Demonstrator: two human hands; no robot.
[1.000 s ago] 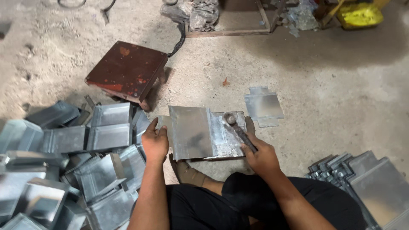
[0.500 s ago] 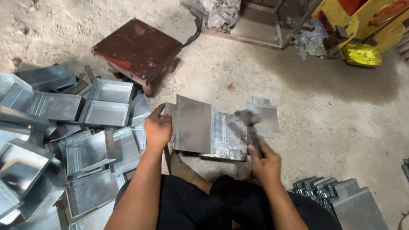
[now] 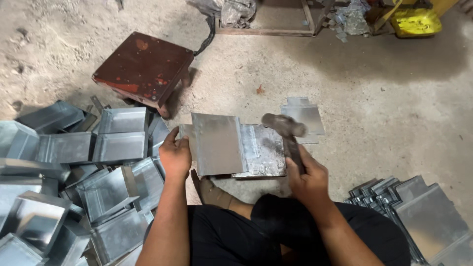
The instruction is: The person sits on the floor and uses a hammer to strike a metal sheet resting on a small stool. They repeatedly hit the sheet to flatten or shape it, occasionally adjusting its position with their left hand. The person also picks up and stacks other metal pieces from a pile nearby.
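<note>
I sit on the floor with a folded metal sheet (image 3: 217, 143) lying over a flat steel block (image 3: 263, 157) in front of my knees. My left hand (image 3: 175, 153) grips the sheet's left edge and holds it in place. My right hand (image 3: 306, 172) is closed around the handle of a hammer (image 3: 286, 127), whose head is raised just above the block's right side and looks blurred. Another cut flat sheet (image 3: 303, 116) lies on the floor just beyond the block.
A heap of several folded metal trays (image 3: 74, 172) fills the left side. A stack of flat cut sheets (image 3: 419, 212) lies at lower right. A low red-brown stool (image 3: 143, 66) stands beyond the sheet; clutter and a yellow container (image 3: 416, 22) lie far back.
The hammer has lifted off the block and now hovers higher, blurred. My left hand has kept its hold on the sheet. The view has shifted slightly.
</note>
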